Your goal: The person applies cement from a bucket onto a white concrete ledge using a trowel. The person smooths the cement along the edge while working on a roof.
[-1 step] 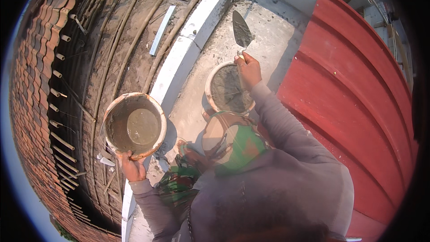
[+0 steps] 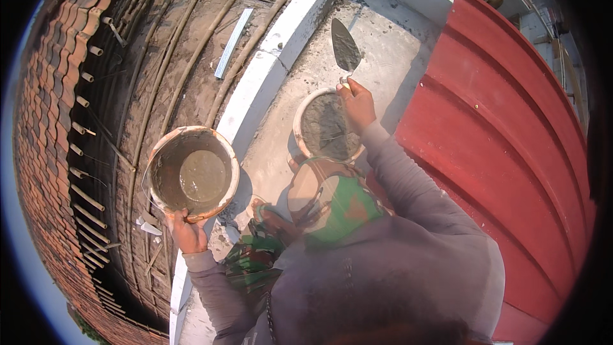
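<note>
My left hand point(image 2: 188, 232) grips the near rim of a bucket point(image 2: 164, 179), fingers curled over its edge. That bucket is tilted so its inside shows, with grey residue on the walls and a wet, shiny bottom. A thin wire handle hangs at its left side. In my right hand point(image 2: 359, 105) is the handle of a pointed trowel point(image 2: 345, 50), its blade directed away from me and smeared with grey mortar. Below that hand a second bucket point(image 2: 298, 126) stands on the concrete, holding grey mortar point(image 2: 322, 129). My right hand partly covers its right side.
A white low wall point(image 2: 258, 83) runs along my left, beside a lower area with bamboo poles point(image 2: 203, 45) and a pale blue strip point(image 2: 234, 43). Clay roof tiles point(image 2: 48, 134) lie at far left. Red metal roofing point(image 2: 491, 121) slopes on my right. My camouflage-clad knee point(image 2: 332, 201) is near the mortar bucket.
The bucket in my left hand has shifted slightly up in the picture. The trowel in my right hand has moved only a little toward me. Both grips are unchanged.
</note>
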`<state>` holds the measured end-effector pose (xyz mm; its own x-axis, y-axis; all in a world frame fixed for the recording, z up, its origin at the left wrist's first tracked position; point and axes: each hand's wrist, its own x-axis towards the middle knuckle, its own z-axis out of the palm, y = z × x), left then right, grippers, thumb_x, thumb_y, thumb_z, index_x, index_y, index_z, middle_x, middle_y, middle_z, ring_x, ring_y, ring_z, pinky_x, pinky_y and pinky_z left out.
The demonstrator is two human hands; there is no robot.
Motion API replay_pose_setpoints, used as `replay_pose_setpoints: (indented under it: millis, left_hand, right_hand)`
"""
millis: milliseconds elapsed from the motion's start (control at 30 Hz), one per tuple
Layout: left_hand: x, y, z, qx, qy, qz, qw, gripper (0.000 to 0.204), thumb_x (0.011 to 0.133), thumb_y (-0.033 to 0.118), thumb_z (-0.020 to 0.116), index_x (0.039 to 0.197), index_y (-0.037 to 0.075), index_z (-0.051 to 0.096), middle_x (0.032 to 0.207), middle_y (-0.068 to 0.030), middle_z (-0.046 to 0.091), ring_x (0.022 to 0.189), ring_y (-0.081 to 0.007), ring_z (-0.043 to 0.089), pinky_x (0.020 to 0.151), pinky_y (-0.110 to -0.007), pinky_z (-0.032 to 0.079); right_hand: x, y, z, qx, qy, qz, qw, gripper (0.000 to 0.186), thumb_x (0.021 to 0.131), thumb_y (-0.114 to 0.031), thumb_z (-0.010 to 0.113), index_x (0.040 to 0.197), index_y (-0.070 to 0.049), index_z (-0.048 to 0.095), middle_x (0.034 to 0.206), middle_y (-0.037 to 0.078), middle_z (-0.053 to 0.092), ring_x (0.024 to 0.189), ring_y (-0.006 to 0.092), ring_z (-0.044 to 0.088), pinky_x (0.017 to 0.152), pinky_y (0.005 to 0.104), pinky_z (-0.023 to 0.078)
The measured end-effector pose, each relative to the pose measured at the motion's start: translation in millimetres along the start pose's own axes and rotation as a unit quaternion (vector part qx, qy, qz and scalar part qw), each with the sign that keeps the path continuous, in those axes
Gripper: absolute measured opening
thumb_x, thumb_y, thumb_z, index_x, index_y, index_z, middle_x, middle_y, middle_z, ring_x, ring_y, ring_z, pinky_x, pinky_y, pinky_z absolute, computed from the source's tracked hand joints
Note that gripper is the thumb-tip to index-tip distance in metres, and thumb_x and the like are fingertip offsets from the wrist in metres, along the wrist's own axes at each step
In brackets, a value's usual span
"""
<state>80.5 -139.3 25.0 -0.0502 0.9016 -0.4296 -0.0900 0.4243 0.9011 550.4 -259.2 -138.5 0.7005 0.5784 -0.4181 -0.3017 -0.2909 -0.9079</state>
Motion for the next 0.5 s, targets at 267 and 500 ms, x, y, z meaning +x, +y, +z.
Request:
replay_pose_setpoints:
  millis: [267, 500]
  left_hand:
    - [34, -30, 44, 0.047, -0.009, 0.114, 0.992, 0.035, 0.098, 0.006, 0.060, 0.132, 0.002, 0.054, 0.113, -0.0098, 0.067, 0.090, -0.0198, 0.071, 0.069, -0.036, 0.067]
    - [18, -33, 70, -0.059, -0.064, 0.149, 0.985, 0.063, 0.097, -0.008, 0.053, 0.159, -0.001, 0.040, 0.130, -0.0129, 0.066, 0.110, -0.0184, 0.067, 0.092, -0.032, 0.056]
  right_hand:
    - [-41, -114, 24, -0.351, -0.297, -0.241, 0.855, 0.039, 0.107, -0.026, 0.063, 0.128, 0.006, 0.069, 0.087, 0.014, 0.073, 0.081, 0.0216, 0.071, 0.078, 0.0385, 0.057]
    - [-30, -172, 218, -0.671, -0.380, -0.332, 0.543, 0.039, 0.101, -0.037, 0.060, 0.108, 0.000, 0.073, 0.098, 0.024, 0.077, 0.083, 0.0387, 0.075, 0.077, 0.0499, 0.060]
